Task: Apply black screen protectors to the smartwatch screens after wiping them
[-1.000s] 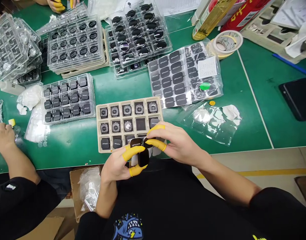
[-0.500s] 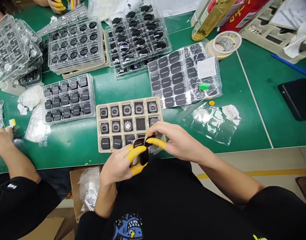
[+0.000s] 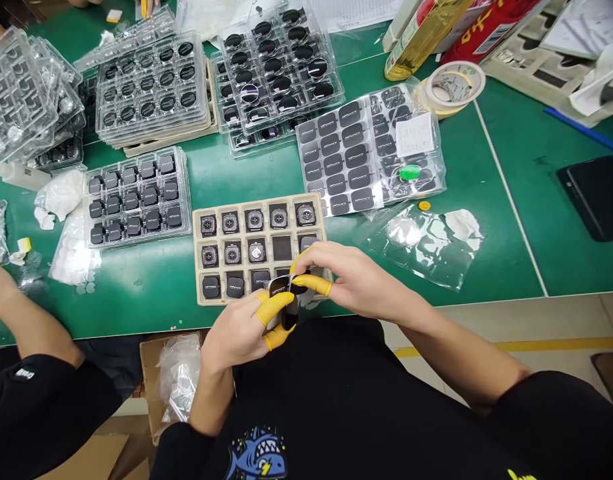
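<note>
My left hand [image 3: 239,331], in yellow finger cots, is closed around a glossy black watch face [image 3: 289,315]. A dark printed film label [image 3: 278,285] shows by the same fingers, just above the watch. Close by on the right, my right hand [image 3: 339,270] pinches a dark film label [image 3: 300,289] between cot-covered thumb and finger. How the two labels connect is hidden by the fingers. Behind both hands lies a beige tray [image 3: 219,239] holding several square watches, some face down, others bearing printed dark covers.
Printed label sheets [image 3: 339,167] in a plastic bag lie behind the tray. Clear trays of square parts [image 3: 131,198] and round parts [image 3: 281,83] stand left and back. Tape rolls [image 3: 453,85], a bottle [image 3: 421,40] and a phone [image 3: 593,199] are rightward. A co-worker's arm [image 3: 31,323] rests left.
My hands stay nearly in place, with the label and watch shifting slightly between the fingers. The co-worker's hand at left has drawn back from a small yellow item; hands at the far edge moved.
</note>
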{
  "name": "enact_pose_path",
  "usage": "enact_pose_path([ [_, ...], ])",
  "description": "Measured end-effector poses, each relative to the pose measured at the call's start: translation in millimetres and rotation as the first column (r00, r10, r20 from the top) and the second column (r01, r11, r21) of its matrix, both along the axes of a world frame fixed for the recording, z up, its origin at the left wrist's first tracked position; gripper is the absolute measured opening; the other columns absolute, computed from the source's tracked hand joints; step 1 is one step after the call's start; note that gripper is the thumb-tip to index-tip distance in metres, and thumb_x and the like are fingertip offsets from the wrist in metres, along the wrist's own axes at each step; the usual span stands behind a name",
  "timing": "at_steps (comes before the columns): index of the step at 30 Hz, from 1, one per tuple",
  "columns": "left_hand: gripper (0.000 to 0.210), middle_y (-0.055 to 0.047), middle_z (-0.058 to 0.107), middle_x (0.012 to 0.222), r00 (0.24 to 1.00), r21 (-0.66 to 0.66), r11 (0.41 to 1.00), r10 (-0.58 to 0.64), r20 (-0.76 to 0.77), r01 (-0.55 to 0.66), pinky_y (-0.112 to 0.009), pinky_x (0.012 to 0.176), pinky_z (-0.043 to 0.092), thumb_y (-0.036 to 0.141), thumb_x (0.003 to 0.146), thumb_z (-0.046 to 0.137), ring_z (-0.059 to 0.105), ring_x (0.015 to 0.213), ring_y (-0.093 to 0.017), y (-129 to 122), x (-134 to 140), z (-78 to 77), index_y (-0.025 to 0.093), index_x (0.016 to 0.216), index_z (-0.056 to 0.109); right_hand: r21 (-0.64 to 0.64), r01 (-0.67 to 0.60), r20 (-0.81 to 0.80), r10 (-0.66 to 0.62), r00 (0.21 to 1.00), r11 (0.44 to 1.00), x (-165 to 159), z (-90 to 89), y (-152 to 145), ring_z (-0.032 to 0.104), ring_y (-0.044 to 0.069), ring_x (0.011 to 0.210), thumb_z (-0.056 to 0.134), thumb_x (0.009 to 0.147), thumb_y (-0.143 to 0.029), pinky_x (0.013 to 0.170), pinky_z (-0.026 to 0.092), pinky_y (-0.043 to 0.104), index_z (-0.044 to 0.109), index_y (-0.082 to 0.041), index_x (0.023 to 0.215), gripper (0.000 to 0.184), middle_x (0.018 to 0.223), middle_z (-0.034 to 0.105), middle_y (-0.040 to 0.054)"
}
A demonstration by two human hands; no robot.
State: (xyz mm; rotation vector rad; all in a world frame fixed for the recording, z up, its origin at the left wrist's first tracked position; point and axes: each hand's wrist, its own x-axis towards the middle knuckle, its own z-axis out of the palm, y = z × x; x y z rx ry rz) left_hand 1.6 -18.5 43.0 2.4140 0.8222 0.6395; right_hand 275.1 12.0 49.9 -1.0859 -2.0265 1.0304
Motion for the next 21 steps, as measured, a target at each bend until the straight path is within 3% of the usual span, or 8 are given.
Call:
enact_pose_path([
  [13, 0.055, -0.003, 0.078, 0.095, 0.999, -0.047, 0.999, -0.007, 0.049, 0.009, -0.03, 0.076, 0.067, 0.028, 0.105, 0.073, 0.079, 0.084, -0.02, -2.0, -2.0, -6.9, 0.023, 0.157, 0.058, -0.087, -0.101, 0.069, 0.108, 0.992, 0.991, 8.0, -4.8, 10.7, 0.075, 0.021, 0.091, 0.06, 0.106, -0.013, 0.08, 0.057, 0.034, 0.065, -0.026, 0.101, 0.015, 0.101, 0.081, 0.0029],
  [17, 0.051, -0.004, 0.081, 0.098, 0.996, -0.076, 0.996, 0.044, 0.077, -0.038, -0.031, 0.074, 0.068, 0.031, 0.104, 0.076, 0.081, 0.083, -0.02, -2.0, -2.5, -9.6, 0.024, 0.152, 0.061, 0.143, -0.075, 0.107, 0.059, 0.992, 0.987, 3.7, -14.3, 6.5, 0.072, 0.023, 0.09, 0.058, 0.107, -0.011, 0.082, 0.057, 0.037, 0.064, -0.025, 0.103, 0.016, 0.099, 0.079, 0.0054],
  [21, 0.05, -0.008, 0.087, 0.114, 0.973, -0.136, 0.987, 0.117, 0.198, -0.091, -0.033, 0.085, 0.072, 0.032, 0.1, 0.081, 0.086, 0.097, -0.022, -2.4, -0.6, -15.1, 0.024, 0.147, 0.065, 0.458, 0.021, 0.117, -0.083, 0.99, 0.889, -7.4, -24.5, -3.3, 0.075, 0.029, 0.106, 0.057, 0.109, -0.01, 0.088, 0.057, 0.044, 0.066, -0.024, 0.111, 0.016, 0.109, 0.082, 0.0103],
])
